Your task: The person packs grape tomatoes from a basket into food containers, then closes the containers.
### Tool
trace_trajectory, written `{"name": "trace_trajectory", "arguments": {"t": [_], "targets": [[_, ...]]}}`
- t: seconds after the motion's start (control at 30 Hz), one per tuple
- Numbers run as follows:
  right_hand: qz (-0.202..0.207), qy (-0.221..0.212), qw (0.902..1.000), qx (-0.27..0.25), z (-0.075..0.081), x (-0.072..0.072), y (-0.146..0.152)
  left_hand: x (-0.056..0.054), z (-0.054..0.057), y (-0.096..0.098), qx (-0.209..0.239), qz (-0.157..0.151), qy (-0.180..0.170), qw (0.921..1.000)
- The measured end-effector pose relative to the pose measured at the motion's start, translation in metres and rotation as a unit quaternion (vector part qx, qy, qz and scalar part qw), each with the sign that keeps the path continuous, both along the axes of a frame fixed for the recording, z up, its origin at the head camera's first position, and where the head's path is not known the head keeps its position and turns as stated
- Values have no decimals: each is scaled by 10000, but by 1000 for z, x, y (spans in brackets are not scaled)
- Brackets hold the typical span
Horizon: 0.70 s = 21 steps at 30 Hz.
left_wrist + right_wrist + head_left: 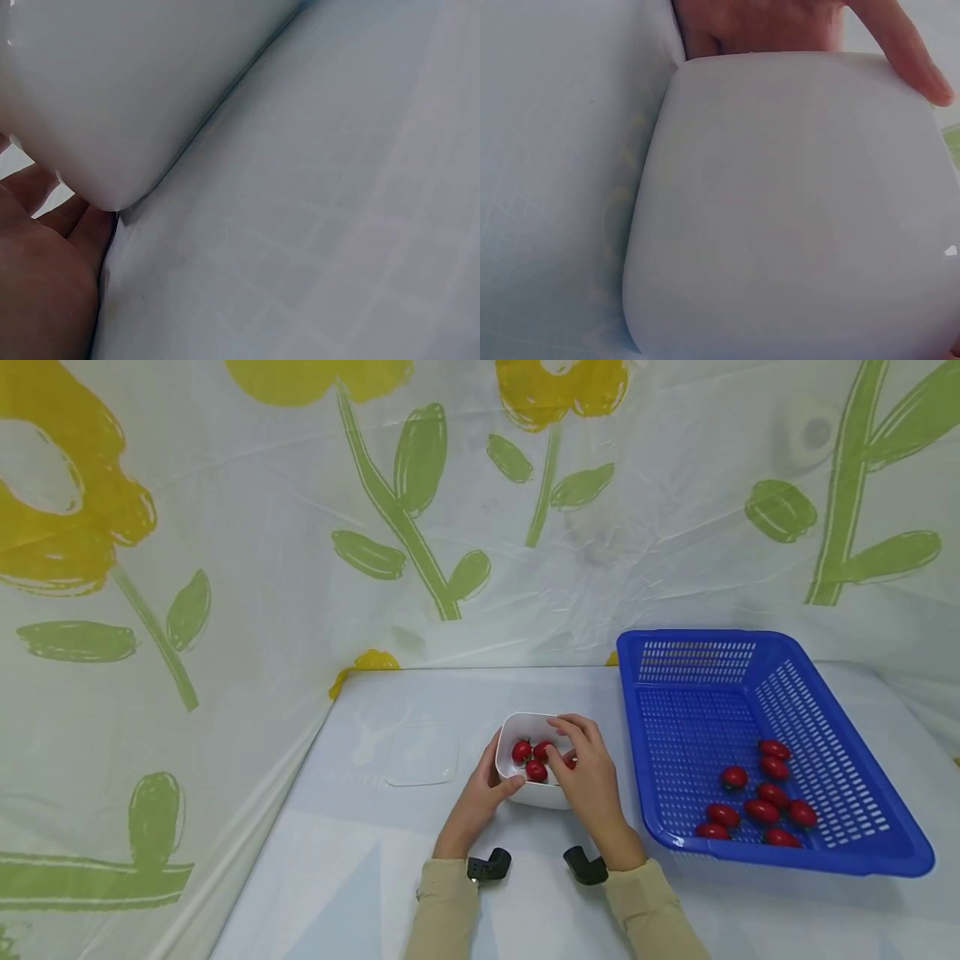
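A white square container stands on the table with several red cherry tomatoes inside. My left hand grips its left side, thumb at the near rim and fingers along the outer wall. The left wrist view shows the hand against a lower corner of the container. Over the right part of the opening is my right hand, thumb and fingers apart and reaching inside. One tomato shows in the gap between them, partly hidden. The container's outer wall fills the right wrist view.
A blue plastic basket sits to the right, with several cherry tomatoes in its near right part. On the left lies a clear, flat lid. A flower-printed curtain hangs behind the table.
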State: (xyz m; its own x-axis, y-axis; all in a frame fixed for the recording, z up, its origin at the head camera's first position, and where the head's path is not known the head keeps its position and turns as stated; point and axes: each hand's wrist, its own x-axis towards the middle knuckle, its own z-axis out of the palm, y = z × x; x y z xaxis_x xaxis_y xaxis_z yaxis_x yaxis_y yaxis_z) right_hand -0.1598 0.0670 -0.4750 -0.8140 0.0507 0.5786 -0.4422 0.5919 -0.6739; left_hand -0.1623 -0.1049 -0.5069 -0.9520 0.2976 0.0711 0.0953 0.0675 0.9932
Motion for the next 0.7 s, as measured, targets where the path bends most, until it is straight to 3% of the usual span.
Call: {"name": "trace_trajectory", "arguments": {"t": [0.17,0.33,0.43,0.5,0.7], "targets": [[63,-190,9993,-300,2,0,2,-8,-18,-1,-26,100,0,9999],[294,-483,9929,-1048,7,4,4,-9,-19,0,-35,136,-33,9999],[607,-858,9820,-1571,13,7,4,-10,-19,0,-5,113,-38,9999],[967,-1217,9683,-1956,18,9,6,-10,-19,0,2,109,-21,9999],[1674,-1995,9403,-2191,33,14,13,-11,-20,0,46,101,-11,9999]]}}
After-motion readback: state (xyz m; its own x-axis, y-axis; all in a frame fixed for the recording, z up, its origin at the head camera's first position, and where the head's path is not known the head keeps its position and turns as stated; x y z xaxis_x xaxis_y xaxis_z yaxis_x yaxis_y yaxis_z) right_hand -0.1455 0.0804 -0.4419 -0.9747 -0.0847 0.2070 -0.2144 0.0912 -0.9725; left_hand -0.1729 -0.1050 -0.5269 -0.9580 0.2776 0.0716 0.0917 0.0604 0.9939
